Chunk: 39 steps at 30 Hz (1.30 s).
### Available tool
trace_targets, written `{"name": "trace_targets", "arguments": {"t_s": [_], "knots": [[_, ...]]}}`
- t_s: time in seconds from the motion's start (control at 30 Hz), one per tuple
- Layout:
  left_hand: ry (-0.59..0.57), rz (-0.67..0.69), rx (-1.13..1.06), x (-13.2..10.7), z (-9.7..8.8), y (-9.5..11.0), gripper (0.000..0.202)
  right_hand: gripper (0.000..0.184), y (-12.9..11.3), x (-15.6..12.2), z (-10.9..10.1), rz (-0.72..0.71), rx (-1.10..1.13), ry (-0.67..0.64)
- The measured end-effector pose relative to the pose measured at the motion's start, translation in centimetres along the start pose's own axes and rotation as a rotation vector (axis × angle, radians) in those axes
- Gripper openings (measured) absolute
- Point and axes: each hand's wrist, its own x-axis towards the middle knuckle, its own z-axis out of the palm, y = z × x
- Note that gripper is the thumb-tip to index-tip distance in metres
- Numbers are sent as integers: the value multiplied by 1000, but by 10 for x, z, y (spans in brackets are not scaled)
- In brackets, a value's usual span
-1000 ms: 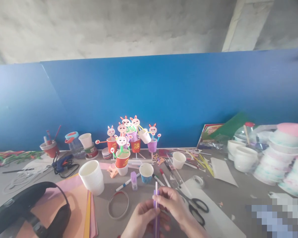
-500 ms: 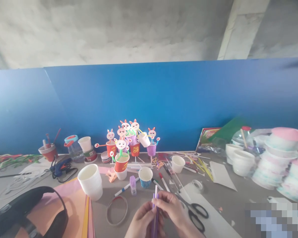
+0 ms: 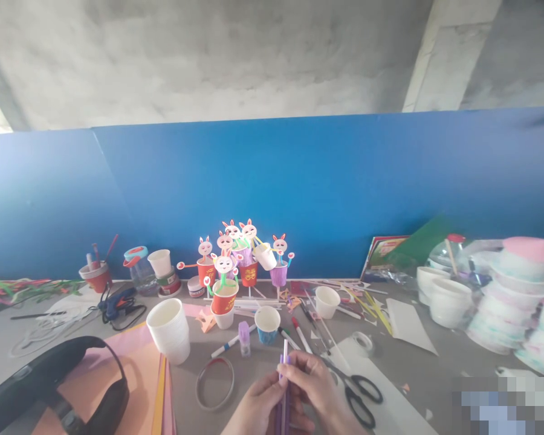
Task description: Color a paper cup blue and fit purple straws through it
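Observation:
A bundle of thin purple and white straws stands nearly upright between my two hands. My left hand is closed round its lower part, with the thumb along the side. Higher up, the thumb and fingers of my right hand pinch the straws. To the right lie scissors with black handles, partly hidden by my right hand. A thin tape ring rests left of my hands. Just beyond them are a blue-and-white paper cup, a small purple-capped bottle and several markers.
Rabbit-faced cup figures stand at the back before a blue partition. Stacked white cups, coloured paper and a black headband-like device are at left. Painted cup stacks, a glue gun and a tape roll also occupy the table.
The view has shifted slightly, so the table things appear a little farther right. Both hands keep the same hold on the straws; my right-hand fingers have barely moved.

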Motion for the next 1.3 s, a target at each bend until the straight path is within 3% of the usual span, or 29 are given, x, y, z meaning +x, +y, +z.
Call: {"name": "trace_targets", "arguments": {"t_s": [0.2, 0.5, 0.77, 1.0, 1.3], "knots": [[-94, -35, -23, -12, 12, 14, 32, 50, -2, -4, 3, 23, 11, 52], [-138, -7, 23, -1, 3, 5, 41, 49, -18, -6, 2, -14, -20, 25], [-75, 19, 26, 2, 0, -2, 46, 49, -17, -7, 1, -43, -36, 25], [30, 81, 41, 16, 4, -15, 64, 55, -11, -3, -1, -31, -14, -9], [2, 89, 87, 11, 5, -9, 55, 55, -15, -7, 0, -55, -19, 27]]}}
